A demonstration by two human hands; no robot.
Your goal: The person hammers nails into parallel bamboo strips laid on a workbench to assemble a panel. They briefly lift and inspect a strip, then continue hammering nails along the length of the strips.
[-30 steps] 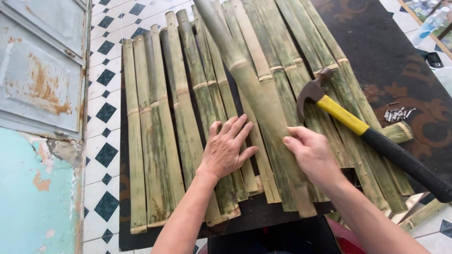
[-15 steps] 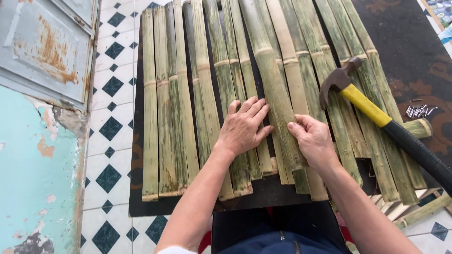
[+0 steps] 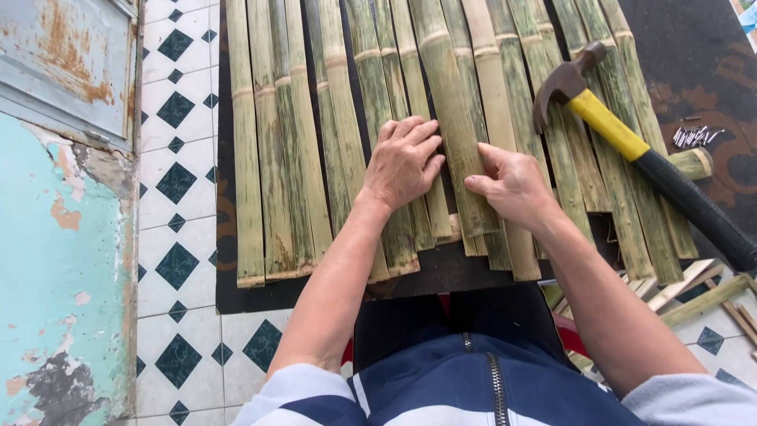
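Head view: hands (image 3: 457,170) press flat, streaked bamboo slats (image 3: 347,118).

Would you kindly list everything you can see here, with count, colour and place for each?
bamboo slats: many, green and tan, side by side on the dark mat, running away from the person.
hammer: one, dark head, yellow and black handle, lying across the slats at right.
nails: a small pile, grey, on the mat at far right.
dark mat: one, black-brown, under the slats.
wood offcuts: a few, pale, lower right.
tiled floor: white with dark diamonds, at left.
metal door: grey, rusty, upper left.
left hand: flat on the slats, empty.
right hand: resting on a slat, fingers pressing.
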